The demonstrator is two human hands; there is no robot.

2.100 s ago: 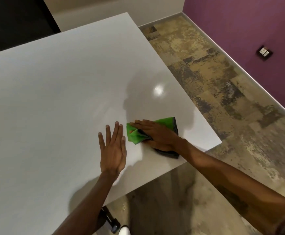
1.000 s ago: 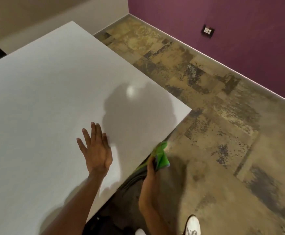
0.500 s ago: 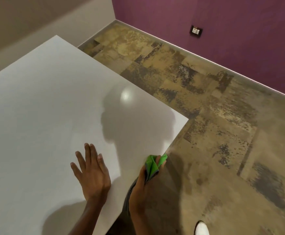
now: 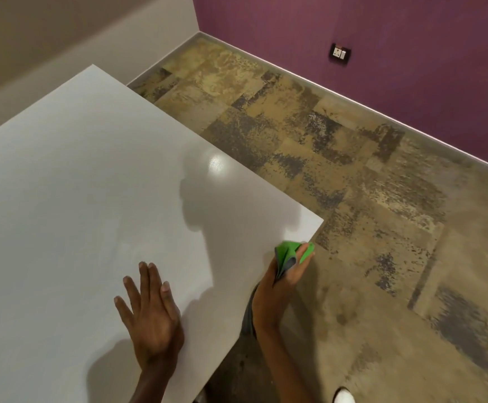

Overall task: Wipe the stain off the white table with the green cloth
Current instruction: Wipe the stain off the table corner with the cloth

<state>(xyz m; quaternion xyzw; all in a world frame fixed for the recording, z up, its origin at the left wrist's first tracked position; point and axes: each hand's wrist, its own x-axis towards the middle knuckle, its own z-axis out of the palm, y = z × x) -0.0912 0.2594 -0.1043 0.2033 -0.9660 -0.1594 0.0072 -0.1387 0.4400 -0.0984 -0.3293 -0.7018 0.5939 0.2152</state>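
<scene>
The white table fills the left half of the view, its near right corner pointing at the floor. My left hand lies flat on the tabletop near the front edge, fingers spread. My right hand is just off the table's front edge near that corner, closed around the bunched green cloth, which has a grey underside hanging down. I see no stain on the visible tabletop.
A mottled brown floor spreads to the right. A purple wall carries a socket plate. A beige wall stands behind the table. A white shoe tip shows at the bottom.
My right hand took the green cloth off the tabletop, dropped below the front edge, then rose back up beside the corner. The left hand stayed flat on the table. The view swung right.
</scene>
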